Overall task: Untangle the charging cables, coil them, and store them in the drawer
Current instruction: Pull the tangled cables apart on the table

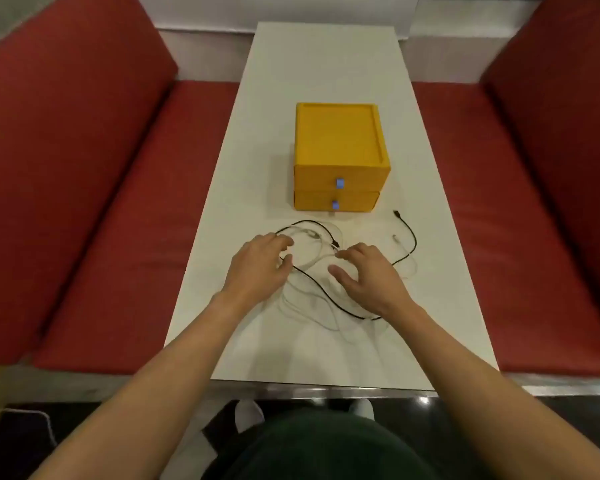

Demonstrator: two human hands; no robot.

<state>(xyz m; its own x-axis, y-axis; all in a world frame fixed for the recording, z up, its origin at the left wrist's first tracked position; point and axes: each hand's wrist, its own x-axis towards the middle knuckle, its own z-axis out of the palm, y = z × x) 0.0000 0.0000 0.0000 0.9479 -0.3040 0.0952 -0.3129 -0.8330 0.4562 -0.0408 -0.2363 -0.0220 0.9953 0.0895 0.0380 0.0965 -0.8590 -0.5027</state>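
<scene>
Left hand (260,263): fingers curled over the cables (321,293); a grip cannot be confirmed. Right hand (369,273): thumb spread, fingertips touching the cables.

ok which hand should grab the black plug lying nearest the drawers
Right: the right hand is nearer the black plug, which lies off to its side; the left hand is farther away.

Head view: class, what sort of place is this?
Probably a café or canteen booth: a long white table flanked by red cushioned benches, with a yellow drawer box on it.
</scene>
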